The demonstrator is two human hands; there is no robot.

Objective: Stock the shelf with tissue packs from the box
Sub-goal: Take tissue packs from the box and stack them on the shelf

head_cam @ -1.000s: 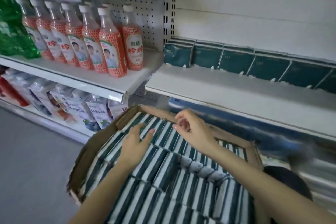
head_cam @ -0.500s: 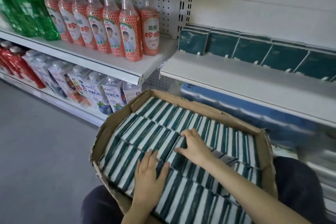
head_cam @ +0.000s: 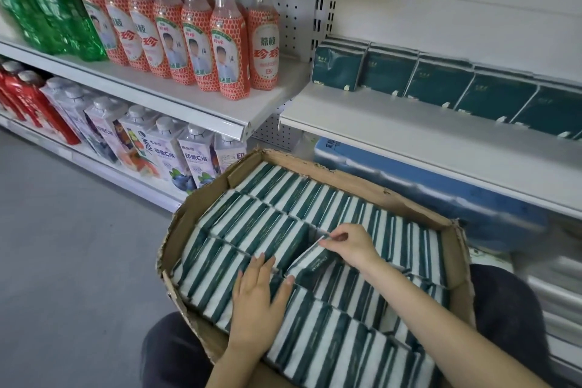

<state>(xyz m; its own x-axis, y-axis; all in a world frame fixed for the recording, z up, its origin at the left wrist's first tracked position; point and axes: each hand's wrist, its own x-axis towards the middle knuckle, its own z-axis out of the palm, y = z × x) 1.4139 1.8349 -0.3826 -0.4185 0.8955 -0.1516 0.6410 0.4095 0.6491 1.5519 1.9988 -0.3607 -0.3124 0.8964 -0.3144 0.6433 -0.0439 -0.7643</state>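
Note:
A cardboard box (head_cam: 352, 181) sits on my lap, packed with several rows of green-and-white tissue packs (head_cam: 252, 223). My right hand (head_cam: 352, 245) pinches the upper edge of one tissue pack (head_cam: 310, 263) in the middle of the box, and that pack is tilted up out of its row. Flat on the packs just left of it lies my left hand (head_cam: 256, 296), fingers straight, thumb touching the lifted pack. A white shelf (head_cam: 409, 132) above the box carries a row of dark green tissue packs (head_cam: 437, 80) at its back.
Red-labelled drink bottles (head_cam: 226, 37) and green bottles (head_cam: 47, 3) stand on the left shelf, with drink cartons (head_cam: 167, 151) below. Blue-wrapped bundles (head_cam: 425, 195) lie under the tissue shelf. Grey floor (head_cam: 69, 245) lies to the left.
My right hand has curled onto one pack and tipped it up out of its row. My left hand stays flat on the packs beside it. The view has dropped slightly toward the box.

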